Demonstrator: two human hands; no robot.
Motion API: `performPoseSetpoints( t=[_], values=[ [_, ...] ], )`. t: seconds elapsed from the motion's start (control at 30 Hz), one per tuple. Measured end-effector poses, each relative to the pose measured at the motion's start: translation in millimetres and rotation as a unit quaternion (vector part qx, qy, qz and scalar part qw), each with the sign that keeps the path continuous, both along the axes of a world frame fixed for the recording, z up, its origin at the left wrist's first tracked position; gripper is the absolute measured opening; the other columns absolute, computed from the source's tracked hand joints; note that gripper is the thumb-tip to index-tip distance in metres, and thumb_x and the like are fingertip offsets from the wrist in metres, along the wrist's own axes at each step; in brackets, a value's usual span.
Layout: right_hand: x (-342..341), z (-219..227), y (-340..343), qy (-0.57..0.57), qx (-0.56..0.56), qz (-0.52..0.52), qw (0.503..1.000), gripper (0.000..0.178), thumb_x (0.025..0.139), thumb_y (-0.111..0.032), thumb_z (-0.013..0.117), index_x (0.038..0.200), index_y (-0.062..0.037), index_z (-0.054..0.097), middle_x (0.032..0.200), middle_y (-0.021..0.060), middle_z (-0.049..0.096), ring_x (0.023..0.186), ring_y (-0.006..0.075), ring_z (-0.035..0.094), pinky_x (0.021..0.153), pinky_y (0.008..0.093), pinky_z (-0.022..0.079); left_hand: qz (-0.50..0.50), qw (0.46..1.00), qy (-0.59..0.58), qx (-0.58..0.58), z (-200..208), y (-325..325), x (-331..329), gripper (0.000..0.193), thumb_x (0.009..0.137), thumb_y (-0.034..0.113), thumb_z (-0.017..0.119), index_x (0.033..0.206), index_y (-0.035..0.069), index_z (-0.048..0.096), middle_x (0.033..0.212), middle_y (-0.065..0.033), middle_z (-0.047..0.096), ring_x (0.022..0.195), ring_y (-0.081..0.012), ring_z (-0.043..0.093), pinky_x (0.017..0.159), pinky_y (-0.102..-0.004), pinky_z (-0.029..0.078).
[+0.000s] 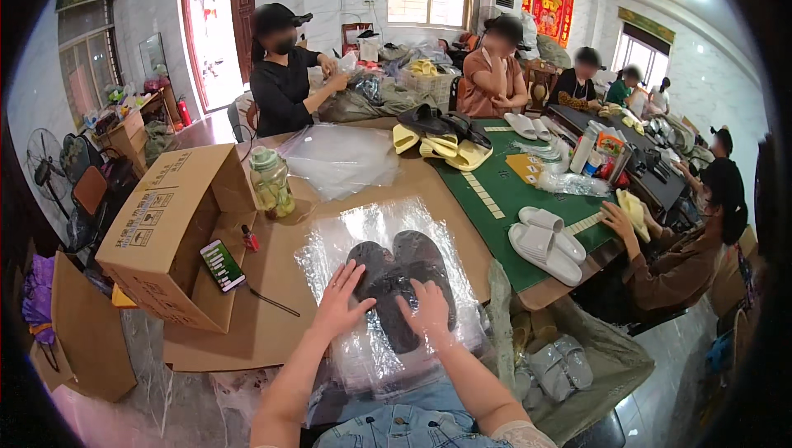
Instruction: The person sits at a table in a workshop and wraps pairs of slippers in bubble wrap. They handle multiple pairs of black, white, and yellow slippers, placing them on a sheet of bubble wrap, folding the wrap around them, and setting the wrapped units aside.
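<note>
A pair of dark slippers (396, 328) lies side by side in front of me, toes away. Glossy clear film shows over them, and they seem to be inside a clear plastic bag. Beneath is a stack of clear plastic bags (330, 238) on the cardboard-covered table. My left hand (338, 304) rests along the left slipper's edge, fingers stretched out. On the right slipper, my right hand (425, 312) presses with its fingers spread. Neither hand grips anything.
An open cardboard box (177, 233) with a phone (222, 266) leaning there stands left, near a jar (271, 182). More clear bags (342, 159) lie beyond. Grey slippers (546, 246) sit on a green mat (474, 192); a sack of slippers (610, 349) is lower right. Several people sit around.
</note>
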State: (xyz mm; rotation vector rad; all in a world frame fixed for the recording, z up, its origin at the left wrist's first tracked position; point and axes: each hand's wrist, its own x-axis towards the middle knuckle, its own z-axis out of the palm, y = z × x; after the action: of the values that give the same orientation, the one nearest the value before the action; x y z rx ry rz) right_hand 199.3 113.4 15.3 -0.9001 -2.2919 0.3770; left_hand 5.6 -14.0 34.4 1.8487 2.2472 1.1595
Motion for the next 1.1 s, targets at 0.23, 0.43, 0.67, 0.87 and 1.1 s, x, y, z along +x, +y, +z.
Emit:
performPoseSetpoints(
  t=[0.23,0.43,0.67,0.87,1.1],
  values=[
    [-1.7,-6.1,2.6,0.047,-0.002,-0.004,0.999,0.052,0.089,-0.037,0.072,0.124,0.0006,0.064,0.106,0.0255,0.066,0.105,0.0409,0.062,0.093,0.0479,0.05,0.035,0.997,-0.069,0.025,-19.7,2.5,-0.8,0.076,0.086,0.04,0.077,0.15,0.011,0.048,0.159,-0.0148,0.041,0.144,-0.0362,0.041,0.119,-0.045,0.035],
    [-2.8,-1.6,-1.8,0.069,0.026,-0.005,0.997,0.046,0.086,-0.029,0.077,0.12,-0.0018,0.066,0.098,0.0201,0.063,0.096,0.0405,0.061,0.085,0.0488,0.05,0.043,0.992,-0.109,0.036,-26.0,-1.3,-6.2,0.072,0.084,0.034,0.079,0.147,0.01,0.051,0.158,-0.0119,0.044,0.142,-0.0338,0.044,0.118,-0.0427,0.036],
    [-1.1,-8.1,2.3,0.064,0.032,-0.002,0.997,0.046,0.087,-0.031,0.074,0.122,-0.0023,0.065,0.099,0.0194,0.062,0.097,0.0397,0.06,0.086,0.0481,0.049,0.046,0.991,-0.125,0.025,-22.7,-0.2,-4.3,0.072,0.085,0.035,0.078,0.148,0.011,0.051,0.157,-0.0121,0.045,0.142,-0.0342,0.044,0.118,-0.0426,0.037],
    [-1.3,-7.4,0.8,0.055,0.015,-0.008,0.998,0.048,0.088,-0.035,0.073,0.124,-0.0036,0.065,0.102,0.0191,0.062,0.099,0.039,0.06,0.088,0.0478,0.049,0.043,0.991,-0.121,0.034,-27.6,-0.3,-6.8,0.072,0.085,0.035,0.079,0.147,0.011,0.051,0.156,-0.0123,0.046,0.142,-0.0342,0.045,0.117,-0.0427,0.037],
    [-1.8,-12.0,2.3,0.054,0.005,-0.009,0.998,0.05,0.088,-0.039,0.071,0.124,-0.0058,0.066,0.105,0.0186,0.062,0.101,0.0386,0.06,0.088,0.0477,0.05,0.049,0.99,-0.125,0.03,-24.0,-1.0,-5.1,0.071,0.085,0.033,0.08,0.146,0.011,0.053,0.156,-0.013,0.047,0.141,-0.0342,0.045,0.117,-0.0421,0.037]
  ],
)
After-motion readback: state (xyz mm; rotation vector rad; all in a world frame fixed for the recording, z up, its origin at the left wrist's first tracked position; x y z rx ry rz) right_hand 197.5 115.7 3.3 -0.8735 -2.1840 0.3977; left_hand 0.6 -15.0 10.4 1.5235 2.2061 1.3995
